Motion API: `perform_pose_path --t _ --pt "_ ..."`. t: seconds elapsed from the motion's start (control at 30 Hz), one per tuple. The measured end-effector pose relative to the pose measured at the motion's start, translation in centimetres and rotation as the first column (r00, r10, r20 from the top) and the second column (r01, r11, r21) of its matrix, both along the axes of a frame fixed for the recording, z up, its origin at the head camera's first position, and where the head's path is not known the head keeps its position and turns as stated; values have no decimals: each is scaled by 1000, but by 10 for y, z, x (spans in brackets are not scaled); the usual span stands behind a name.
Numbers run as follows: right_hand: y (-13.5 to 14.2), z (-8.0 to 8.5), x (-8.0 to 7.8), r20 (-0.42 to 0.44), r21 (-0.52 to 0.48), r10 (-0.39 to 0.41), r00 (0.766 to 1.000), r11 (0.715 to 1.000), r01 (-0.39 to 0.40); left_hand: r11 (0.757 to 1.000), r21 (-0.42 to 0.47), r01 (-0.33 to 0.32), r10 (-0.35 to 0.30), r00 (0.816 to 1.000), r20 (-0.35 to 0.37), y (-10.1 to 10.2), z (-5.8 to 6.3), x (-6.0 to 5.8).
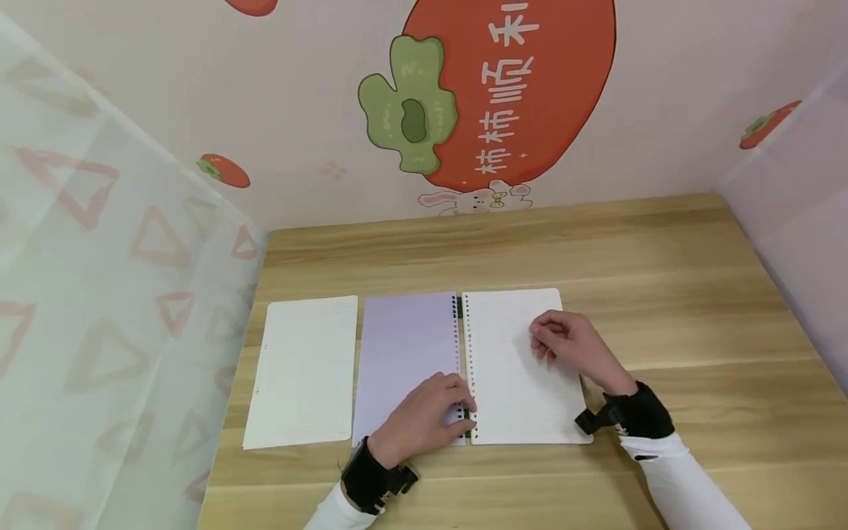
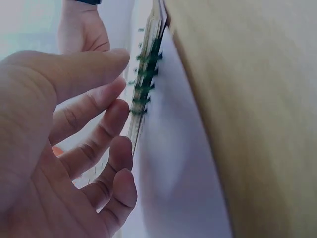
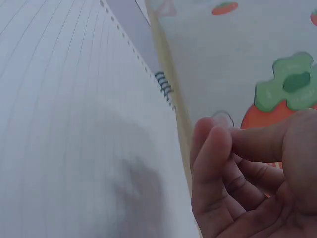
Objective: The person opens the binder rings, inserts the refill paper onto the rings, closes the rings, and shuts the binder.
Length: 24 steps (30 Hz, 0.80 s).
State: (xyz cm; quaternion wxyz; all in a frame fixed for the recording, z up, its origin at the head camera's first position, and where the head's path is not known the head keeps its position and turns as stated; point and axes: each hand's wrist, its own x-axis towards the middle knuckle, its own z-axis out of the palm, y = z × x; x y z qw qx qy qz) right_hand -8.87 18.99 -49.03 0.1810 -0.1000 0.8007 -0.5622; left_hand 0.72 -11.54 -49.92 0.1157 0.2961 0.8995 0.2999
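A loose-leaf notebook lies spread on the table, its purple cover (image 1: 404, 346) to the left and its white ruled pages (image 1: 510, 397) to the right. Short green binding rings (image 2: 146, 87) join the two along the punched edges. My left hand (image 1: 427, 416) is at the lower end of this binding, fingers loosely bent and fingertips right at the rings and page edges. Over the ruled pages is my right hand (image 1: 570, 342), its fingers curled and thumb meeting the index fingertip. Nothing shows between those fingertips, and the hand's shadow falls on the paper.
Left of the purple cover lies a white sheet (image 1: 305, 372) with small holes along its left edge. The wooden table (image 1: 695, 331) meets a printed back wall (image 1: 318, 110) and side walls. Both wrists wear black straps with small cameras.
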Motion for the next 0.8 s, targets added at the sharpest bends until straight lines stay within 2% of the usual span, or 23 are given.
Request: perform_pose_path --t 0.2,0.4,0.57,0.63,0.7,0.8 --pt "-54 11 -10 -40 -1 166 985 986 -166 988 24 -153 153 988 -3 -26 2 -3" --pt "-100 24 -15 -65 -20 282 957 959 -284 951 58 -305 308 950 -49 -65 7 -9" --pt "-136 23 -15 -35 -53 326 945 943 -327 907 77 -414 419 905 -75 -100 11 -11" --pt "-149 20 -13 -32 -63 342 939 937 -344 884 82 -460 466 881 -84 -115 12 -10" --pt "-163 16 -12 -24 -74 356 934 931 -357 858 87 -506 513 853 -96 -130 12 -10" --pt "-180 11 -8 0 -89 376 926 923 -375 807 101 -582 591 801 -97 -151 10 -7"
